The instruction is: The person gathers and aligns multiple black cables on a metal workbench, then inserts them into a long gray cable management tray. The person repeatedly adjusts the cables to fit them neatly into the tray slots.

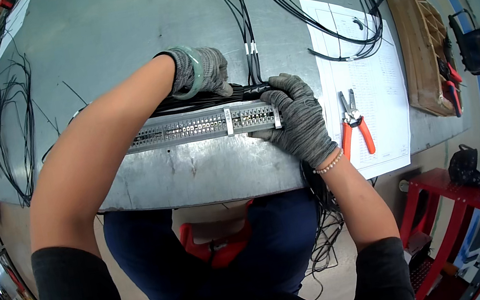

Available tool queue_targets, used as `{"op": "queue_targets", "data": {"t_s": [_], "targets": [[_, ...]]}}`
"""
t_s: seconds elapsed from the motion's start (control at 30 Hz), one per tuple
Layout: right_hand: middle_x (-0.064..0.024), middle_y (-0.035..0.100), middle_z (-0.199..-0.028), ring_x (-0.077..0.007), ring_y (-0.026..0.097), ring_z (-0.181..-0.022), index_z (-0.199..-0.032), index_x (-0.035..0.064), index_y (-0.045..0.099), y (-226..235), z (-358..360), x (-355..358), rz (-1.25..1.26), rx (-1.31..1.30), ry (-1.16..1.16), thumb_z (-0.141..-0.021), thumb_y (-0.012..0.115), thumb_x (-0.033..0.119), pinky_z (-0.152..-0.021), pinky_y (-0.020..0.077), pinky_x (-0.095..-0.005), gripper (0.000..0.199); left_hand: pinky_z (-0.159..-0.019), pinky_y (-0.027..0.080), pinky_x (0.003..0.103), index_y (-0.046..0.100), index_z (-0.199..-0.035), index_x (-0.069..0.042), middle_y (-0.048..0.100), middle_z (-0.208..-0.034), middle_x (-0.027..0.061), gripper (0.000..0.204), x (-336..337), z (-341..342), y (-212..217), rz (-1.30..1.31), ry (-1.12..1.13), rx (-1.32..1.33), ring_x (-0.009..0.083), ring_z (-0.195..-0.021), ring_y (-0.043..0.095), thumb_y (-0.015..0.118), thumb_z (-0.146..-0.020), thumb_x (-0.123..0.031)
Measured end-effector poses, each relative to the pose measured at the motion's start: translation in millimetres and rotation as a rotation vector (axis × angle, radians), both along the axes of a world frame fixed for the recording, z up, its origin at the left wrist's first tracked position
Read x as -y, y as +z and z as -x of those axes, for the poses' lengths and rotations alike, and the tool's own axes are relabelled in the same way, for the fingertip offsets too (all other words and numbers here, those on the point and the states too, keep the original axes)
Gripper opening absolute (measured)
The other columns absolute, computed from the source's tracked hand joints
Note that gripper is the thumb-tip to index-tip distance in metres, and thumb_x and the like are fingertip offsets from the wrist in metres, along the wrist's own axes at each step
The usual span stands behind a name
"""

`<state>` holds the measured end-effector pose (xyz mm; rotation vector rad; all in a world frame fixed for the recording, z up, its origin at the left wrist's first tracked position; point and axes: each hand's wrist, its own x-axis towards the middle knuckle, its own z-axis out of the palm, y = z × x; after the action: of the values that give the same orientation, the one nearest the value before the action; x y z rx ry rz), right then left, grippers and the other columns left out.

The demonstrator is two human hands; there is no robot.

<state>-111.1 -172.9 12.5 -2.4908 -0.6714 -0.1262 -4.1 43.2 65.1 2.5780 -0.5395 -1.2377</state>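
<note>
A long grey terminal block strip (183,130) lies near the table's front edge, with two pale clips across its right part. Along its far side runs a bundle of black cables (194,99), with a glossy black wrapped stretch close to its right end. My left hand (205,70), in a grey knit glove, reaches over from the left, its fingers closed on the bundle. My right hand (297,116), gloved alike, wraps round the strip's right end, thumb at the near side and fingers by the bundle. Several black cables with white sleeves (250,48) run away from me there.
Orange-handled pliers (354,125) lie on printed sheets (374,85) at the right. Beyond them stands a wooden box (419,52) with tools. Coiled black cables (368,10) lie at the far right, loose cables (13,123) at the left. More cables hang by my right leg. A red stool (454,191) stands right.
</note>
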Motion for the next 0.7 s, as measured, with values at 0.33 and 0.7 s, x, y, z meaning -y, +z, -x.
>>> {"op": "queue_targets", "data": {"t_s": [0.33, 0.7], "targets": [[-0.0152, 0.056, -0.118, -0.0333, 0.049, -0.116, -0.106, 0.0046, 0.066, 6.4, 0.2, -3.4, -0.017, -0.009, 0.018, -0.053, 0.089, 0.035, -0.102, 0.0401, -0.0433, 0.065, -0.067, 0.050, 0.032, 0.061, -0.098, -0.007, 0.063, -0.084, 0.0088, 0.029, -23.9, 1.0, 3.2, 0.197, 0.071, 0.140, 0.0188, -0.072, 0.061, 0.071, -0.078, -0.025], [-0.0164, 0.058, -0.116, -0.0354, 0.052, -0.113, -0.102, 0.0053, 0.066, 5.7, 2.7, -0.2, -0.023, 0.066, -0.013, -0.049, 0.089, 0.038, -0.100, 0.0409, -0.0450, 0.066, -0.107, 0.035, 0.056, 0.053, -0.131, -0.016, 0.052, -0.135, 0.0188, 0.054, -262.0, -49.4, 280.1, 0.286, 0.933, 0.504, 0.0166, -0.129, 0.047, 0.073, -0.082, -0.029]]}}
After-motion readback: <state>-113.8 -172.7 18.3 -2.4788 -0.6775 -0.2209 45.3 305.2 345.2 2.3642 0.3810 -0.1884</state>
